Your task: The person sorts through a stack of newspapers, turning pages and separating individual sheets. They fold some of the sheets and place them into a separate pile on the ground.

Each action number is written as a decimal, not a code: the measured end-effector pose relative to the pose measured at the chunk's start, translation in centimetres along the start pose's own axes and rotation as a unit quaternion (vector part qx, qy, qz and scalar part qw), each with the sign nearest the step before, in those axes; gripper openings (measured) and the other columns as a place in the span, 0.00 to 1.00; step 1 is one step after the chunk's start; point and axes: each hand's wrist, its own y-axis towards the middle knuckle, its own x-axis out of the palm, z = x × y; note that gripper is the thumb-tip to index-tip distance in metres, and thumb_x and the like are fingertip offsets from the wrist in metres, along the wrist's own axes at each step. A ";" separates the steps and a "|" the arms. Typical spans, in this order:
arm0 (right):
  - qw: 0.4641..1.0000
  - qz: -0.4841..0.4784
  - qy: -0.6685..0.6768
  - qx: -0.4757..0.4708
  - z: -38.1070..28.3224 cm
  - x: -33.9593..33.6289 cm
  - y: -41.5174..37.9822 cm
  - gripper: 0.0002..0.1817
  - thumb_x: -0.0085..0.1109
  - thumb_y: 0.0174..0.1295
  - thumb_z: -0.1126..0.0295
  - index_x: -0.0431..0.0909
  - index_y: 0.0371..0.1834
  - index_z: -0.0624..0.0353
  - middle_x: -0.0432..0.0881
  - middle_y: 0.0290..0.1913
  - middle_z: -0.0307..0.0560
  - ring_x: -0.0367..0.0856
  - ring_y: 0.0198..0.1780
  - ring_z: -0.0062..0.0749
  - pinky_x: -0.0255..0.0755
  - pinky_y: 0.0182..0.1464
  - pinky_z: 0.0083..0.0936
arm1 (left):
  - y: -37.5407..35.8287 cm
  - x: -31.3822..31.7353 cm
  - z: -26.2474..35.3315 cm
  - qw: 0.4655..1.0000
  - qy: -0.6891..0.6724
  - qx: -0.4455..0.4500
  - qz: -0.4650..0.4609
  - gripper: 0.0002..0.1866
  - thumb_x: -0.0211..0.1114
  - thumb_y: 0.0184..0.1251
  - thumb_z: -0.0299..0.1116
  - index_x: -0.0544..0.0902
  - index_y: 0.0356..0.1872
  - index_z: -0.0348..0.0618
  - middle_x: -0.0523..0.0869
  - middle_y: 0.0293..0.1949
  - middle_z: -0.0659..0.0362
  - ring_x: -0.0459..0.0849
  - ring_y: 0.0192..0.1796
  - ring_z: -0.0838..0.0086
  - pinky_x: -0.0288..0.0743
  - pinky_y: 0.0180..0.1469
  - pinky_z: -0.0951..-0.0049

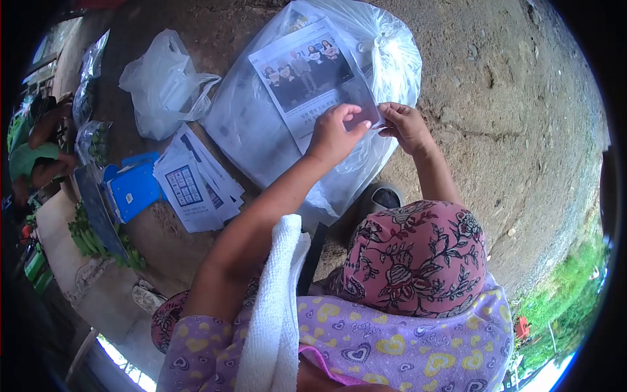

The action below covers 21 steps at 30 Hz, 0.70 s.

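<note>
A printed sheet with a group photo and text lies on a large, full, clear plastic bag tied at its top right. My left hand is over the sheet's lower edge, thumb and fingers curled and apart, with nothing visible between them. At the sheet's lower right corner, my right hand pinches the paper between thumb and fingers. Part of the bag is hidden under the sheet and my left forearm.
A stack of printed sheets lies at the left beside a blue plastic stool. Above it is a white plastic bag. Green bananas are at the far left, near a person in green.
</note>
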 end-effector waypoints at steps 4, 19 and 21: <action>0.999 -0.025 0.007 -0.021 0.3 1.2 0.5 0.11 0.58 0.65 0.60 0.80 0.40 0.56 0.81 0.32 0.35 0.79 0.32 0.18 0.73 0.37 0.18 | 0.2 -0.1 0.5 1.000 0.017 0.016 0.010 0.21 0.72 0.51 0.40 0.80 0.43 0.39 0.84 0.41 0.50 0.84 0.41 0.63 0.77 0.45 0.65; 0.906 0.192 -0.332 -0.181 -0.4 1.3 1.0 0.10 0.59 0.61 0.67 0.79 0.41 0.60 0.82 0.37 0.43 0.81 0.38 0.28 0.75 0.40 0.24 | 0.7 -6.8 0.2 0.978 -0.169 -0.060 0.106 0.09 0.59 0.63 0.30 0.78 0.40 0.34 0.81 0.24 0.61 0.77 0.26 0.82 0.71 0.29 0.76; 0.814 0.277 -0.436 -0.265 -0.7 1.6 0.8 0.14 0.62 0.56 0.70 0.78 0.46 0.57 0.80 0.46 0.48 0.82 0.44 0.36 0.75 0.45 0.29 | 0.4 -9.6 3.0 0.947 -0.289 -0.084 0.109 0.08 0.55 0.67 0.30 0.76 0.43 0.38 0.83 0.32 0.60 0.80 0.31 0.79 0.74 0.34 0.76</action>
